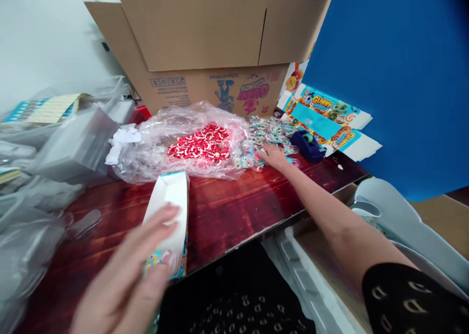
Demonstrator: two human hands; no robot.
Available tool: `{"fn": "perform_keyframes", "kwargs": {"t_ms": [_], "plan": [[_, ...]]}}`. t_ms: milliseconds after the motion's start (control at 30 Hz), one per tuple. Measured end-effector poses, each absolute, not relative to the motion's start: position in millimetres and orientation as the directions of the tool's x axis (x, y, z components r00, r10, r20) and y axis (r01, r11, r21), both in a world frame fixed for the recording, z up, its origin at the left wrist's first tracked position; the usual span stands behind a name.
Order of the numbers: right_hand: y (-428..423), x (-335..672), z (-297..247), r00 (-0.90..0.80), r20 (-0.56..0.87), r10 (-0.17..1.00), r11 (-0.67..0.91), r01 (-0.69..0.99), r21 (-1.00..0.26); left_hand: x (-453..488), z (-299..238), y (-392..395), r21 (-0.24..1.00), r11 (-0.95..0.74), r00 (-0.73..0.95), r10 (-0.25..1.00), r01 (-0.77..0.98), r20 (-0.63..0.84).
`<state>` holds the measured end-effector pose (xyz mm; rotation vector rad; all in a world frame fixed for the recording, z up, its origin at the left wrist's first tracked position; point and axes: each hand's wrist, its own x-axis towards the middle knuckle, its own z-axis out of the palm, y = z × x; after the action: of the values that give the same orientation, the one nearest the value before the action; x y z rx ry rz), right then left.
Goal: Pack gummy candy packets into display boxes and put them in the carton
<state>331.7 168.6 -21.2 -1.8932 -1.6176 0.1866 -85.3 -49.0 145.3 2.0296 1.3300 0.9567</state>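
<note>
My left hand (128,270) is near the camera, fingers stretched out and blurred, touching a small open white carton (169,212) with a blue printed outside that lies on the dark red wooden table (234,207). My right hand (273,156) reaches far across the table and rests on a pile of small wrapped candies (266,134) in clear printed wrappers; its fingers are curled over them. Left of that pile, a clear plastic bag (176,143) holds several red and white gummy candies (200,146).
Large brown cardboard boxes (205,41) stand behind the table. Flat printed gummy cartons (326,116) lie at the back right beside a dark blue tape dispenser (308,146). Clear plastic trays (69,138) pile up at the left. A blue wall is at the right.
</note>
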Motion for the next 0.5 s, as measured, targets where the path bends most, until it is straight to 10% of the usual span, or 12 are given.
{"fn": "perform_keyframes", "kwargs": {"t_ms": [233, 500], "plan": [[110, 293, -26, 0.269, 0.374, 0.887, 0.047, 0.755, -0.654, 22, 69, -27, 0.947, -0.213, 0.482, 0.873, 0.240, 0.074], [39, 232, -10, 0.218, 0.266, 0.939, 0.162, 0.404, -0.900, 50, 13, 2, 0.982, -0.011, 0.293, 0.955, 0.186, -0.044]]}}
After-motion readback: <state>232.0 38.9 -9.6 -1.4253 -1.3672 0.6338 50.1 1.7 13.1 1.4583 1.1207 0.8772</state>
